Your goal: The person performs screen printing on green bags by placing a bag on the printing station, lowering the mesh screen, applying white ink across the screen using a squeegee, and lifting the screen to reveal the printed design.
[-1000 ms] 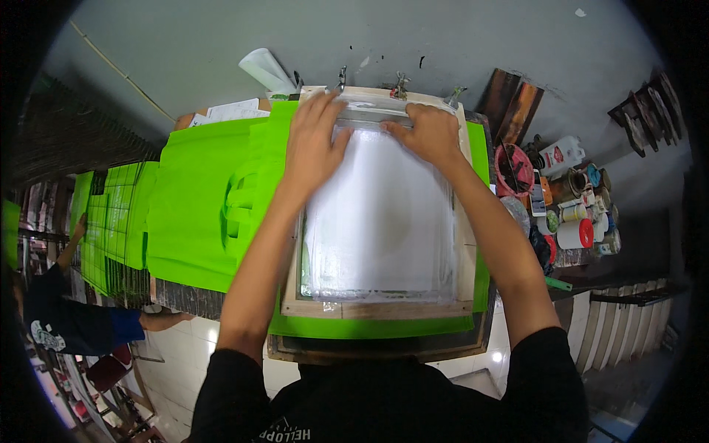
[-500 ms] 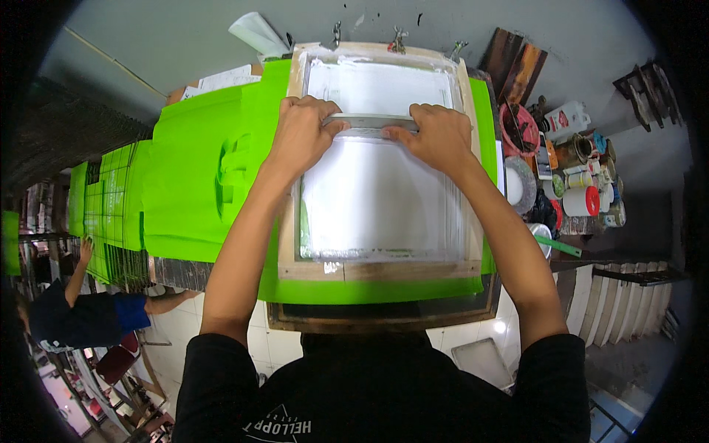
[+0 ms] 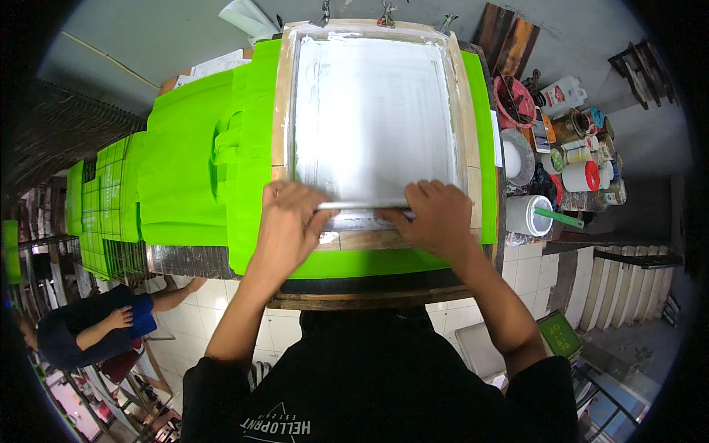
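A silk-screen frame (image 3: 462,111) of pale wood lies flat on bright green fabric on the worktable. White ink coats its mesh (image 3: 373,111), thinner and greyer in places. Both my hands grip a long squeegee (image 3: 365,206) with a metallic-looking bar, held crosswise near the frame's close end. My left hand (image 3: 290,221) is closed round its left end, thumb on the near side. Closed round the right end is my right hand (image 3: 437,221), slightly blurred. The squeegee's lower edge is hidden.
Green fabric bags (image 3: 185,155) spread leftward to a wire rack (image 3: 111,192). Clamps (image 3: 386,13) stand at the frame's far edge. To the right are a white tub (image 3: 529,214) with a green-handled tool, a pink basin (image 3: 515,102) and several jars. Another person (image 3: 92,325) is at far left.
Both hands have drawn the squeegee from the far part of the screen toward me. The view has shifted slightly. The person at left has lowered an arm from the rack.
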`<state>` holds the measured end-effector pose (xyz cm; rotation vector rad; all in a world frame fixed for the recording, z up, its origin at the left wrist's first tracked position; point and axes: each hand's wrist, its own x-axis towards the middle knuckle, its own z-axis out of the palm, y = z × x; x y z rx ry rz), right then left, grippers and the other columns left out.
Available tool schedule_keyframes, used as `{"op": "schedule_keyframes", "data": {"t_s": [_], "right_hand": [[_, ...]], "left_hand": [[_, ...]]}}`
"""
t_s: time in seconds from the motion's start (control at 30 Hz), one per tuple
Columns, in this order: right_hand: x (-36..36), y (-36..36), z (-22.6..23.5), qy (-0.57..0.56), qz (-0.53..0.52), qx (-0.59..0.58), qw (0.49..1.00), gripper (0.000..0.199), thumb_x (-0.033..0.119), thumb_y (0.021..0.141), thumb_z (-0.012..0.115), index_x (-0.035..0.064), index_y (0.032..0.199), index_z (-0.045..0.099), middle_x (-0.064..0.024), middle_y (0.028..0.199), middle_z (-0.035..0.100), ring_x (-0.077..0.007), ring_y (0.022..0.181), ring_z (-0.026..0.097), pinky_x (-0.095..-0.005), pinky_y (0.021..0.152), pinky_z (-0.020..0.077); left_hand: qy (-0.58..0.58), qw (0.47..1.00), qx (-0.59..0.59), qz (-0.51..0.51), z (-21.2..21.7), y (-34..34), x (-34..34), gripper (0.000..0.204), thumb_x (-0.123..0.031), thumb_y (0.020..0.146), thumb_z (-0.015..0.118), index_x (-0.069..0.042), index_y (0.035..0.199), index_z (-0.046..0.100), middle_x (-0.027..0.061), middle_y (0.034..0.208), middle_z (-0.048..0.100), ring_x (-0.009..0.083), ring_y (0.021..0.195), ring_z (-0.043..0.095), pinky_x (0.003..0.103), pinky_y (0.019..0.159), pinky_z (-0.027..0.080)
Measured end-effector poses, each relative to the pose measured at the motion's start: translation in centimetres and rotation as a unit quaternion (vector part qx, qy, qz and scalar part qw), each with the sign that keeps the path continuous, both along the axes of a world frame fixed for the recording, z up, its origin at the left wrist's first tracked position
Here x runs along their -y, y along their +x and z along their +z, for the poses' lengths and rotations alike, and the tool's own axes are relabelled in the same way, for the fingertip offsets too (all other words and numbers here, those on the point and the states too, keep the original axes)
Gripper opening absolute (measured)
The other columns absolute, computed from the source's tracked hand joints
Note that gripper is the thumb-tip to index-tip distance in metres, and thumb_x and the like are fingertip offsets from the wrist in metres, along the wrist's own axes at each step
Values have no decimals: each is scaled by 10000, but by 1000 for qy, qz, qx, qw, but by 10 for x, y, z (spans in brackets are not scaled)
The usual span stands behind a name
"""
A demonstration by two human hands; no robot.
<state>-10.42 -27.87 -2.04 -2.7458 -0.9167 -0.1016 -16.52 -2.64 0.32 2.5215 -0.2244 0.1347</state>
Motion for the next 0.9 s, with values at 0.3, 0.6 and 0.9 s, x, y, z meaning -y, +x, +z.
{"op": "schedule_keyframes", "data": {"t_s": [0.3,0.6,0.9], "right_hand": [[12,-33,-10,70,34,118,990,265,283,744,776,111,814,588,-54,804,610,-247,766,624,-402,642,486],[24,-15,79,160,57,263,950,310,251,665,787,108,903,650,-36,968,689,-247,907,681,-376,774,546],[-15,92,243,113,-70,279,951,325,376,889,698,63,797,689,-156,801,688,-345,776,674,-438,688,520]], "left_hand": [[24,997,48,51,-27,-51,-3,936,-407,678,902,-60,1450,502,149,1457,555,349,1471,370,562,1197,143],[29,939,316,131,6,-49,-30,1383,-596,651,892,-74,1615,48,253,1628,271,404,1523,227,590,1219,40],[-263,933,43,243,4,50,-98,868,-601,989,521,14,1559,296,270,1542,410,349,1488,313,404,1218,232]]}}
